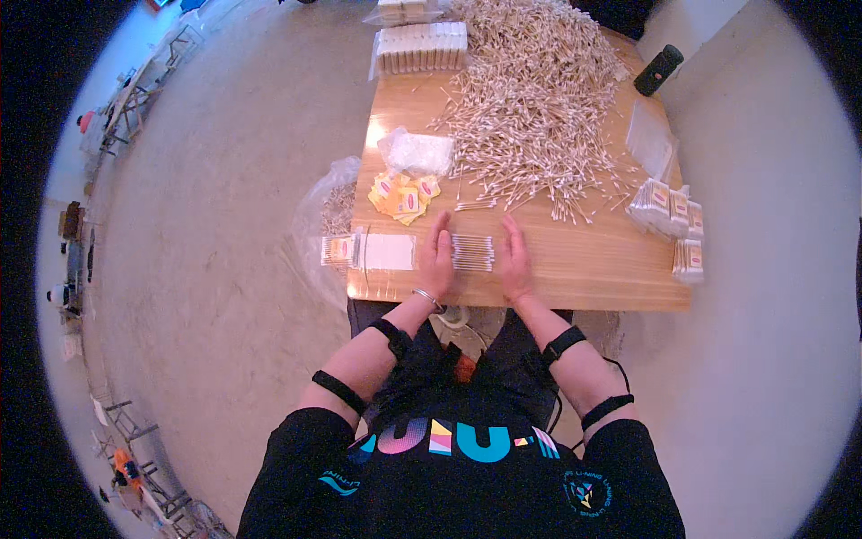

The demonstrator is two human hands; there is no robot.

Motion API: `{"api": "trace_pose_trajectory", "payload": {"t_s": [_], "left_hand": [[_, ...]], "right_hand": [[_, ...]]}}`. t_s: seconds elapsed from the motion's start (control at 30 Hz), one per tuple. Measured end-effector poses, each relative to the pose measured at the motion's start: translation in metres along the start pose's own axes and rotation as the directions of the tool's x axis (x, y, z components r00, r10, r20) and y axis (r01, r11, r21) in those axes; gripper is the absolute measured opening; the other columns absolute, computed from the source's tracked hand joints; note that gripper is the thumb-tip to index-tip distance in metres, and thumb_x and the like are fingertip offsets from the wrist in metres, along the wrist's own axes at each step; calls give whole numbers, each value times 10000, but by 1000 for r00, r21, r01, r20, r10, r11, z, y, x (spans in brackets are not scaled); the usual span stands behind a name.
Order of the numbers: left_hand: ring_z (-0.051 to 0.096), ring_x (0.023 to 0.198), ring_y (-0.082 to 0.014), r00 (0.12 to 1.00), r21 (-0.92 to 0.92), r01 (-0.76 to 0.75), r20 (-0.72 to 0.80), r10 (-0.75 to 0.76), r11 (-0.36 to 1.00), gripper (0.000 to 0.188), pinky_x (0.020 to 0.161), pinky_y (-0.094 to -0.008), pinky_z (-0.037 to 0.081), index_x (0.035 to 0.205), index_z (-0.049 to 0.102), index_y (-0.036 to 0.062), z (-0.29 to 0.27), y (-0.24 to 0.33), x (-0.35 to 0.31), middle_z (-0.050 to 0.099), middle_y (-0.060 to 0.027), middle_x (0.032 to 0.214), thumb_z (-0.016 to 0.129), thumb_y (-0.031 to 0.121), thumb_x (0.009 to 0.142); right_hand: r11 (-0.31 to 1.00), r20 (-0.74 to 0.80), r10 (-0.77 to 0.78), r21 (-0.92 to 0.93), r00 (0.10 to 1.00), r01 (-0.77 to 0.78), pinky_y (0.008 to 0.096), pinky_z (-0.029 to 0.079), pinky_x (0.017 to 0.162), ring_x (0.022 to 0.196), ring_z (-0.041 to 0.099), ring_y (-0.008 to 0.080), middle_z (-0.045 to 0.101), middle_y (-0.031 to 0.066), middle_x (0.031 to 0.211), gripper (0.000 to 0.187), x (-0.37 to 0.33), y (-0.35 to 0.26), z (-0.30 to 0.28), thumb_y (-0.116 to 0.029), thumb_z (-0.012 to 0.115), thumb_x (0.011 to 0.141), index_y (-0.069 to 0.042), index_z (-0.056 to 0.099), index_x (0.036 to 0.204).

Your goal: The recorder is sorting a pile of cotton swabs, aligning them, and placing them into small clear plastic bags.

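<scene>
My left hand [436,258] and right hand [514,260], both uncurled, flank slim white-tipped cotton swabs [473,253]; apparently I'm aligning them, next needing even pressure.

From here I can't tell whether the left hand [436,258] or the right hand [514,260] touches the row of cotton swabs [472,253] between them; both palms are hidden. The table [593,278] hides part of the clear bag [314,220]. The farthest packs [404,13] are cut off at the top of my view, and the clutter [61,295] along the far left is too small to name.
</scene>
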State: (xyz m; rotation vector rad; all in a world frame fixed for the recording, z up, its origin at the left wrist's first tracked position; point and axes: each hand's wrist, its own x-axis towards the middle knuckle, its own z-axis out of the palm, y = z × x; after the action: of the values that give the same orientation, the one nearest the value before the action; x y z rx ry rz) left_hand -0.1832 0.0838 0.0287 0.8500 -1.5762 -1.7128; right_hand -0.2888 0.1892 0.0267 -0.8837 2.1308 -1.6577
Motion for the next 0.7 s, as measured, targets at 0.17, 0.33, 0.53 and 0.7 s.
{"api": "trace_pose_trajectory", "payload": {"t_s": [0.17,0.33,0.53,0.7], "left_hand": [[417,1232,-241,1000,-109,12,13,-10,994,439,1045,-328,297,1312,380,-45,6,-5,2,450,-165,1317,346,238,977],[410,1240,-246,1000,-164,-10,11,12,986,441,1052,-325,287,1305,387,-53,2,-16,3,444,-175,1322,336,238,978],[407,1242,-248,999,-173,35,2,-35,984,433,1049,-331,292,1306,398,-29,-5,-13,3,447,-167,1322,372,235,965],[314,1299,-337,860,486,-491,401,315,723,539,1080,-417,229,1309,401,15,-22,14,-4,395,-209,1347,522,320,881]], "right_hand": [[997,-50,-68,19,996,69,346,217,1077,1304,308,287,369,179,1373,442,-2,-9,24,-152,375,900,42,366,1298],[989,-16,-70,131,997,71,393,203,1084,1282,328,321,365,191,1367,444,-2,-13,43,-137,368,880,26,361,1293],[994,1,-109,13,994,109,389,205,1087,1311,287,330,355,204,1373,453,-4,-11,28,-123,392,871,38,366,1293],[832,202,-301,-423,932,360,455,189,1098,1305,257,401,337,234,1364,452,-12,-8,-8,-87,406,845,37,366,1279]]}}
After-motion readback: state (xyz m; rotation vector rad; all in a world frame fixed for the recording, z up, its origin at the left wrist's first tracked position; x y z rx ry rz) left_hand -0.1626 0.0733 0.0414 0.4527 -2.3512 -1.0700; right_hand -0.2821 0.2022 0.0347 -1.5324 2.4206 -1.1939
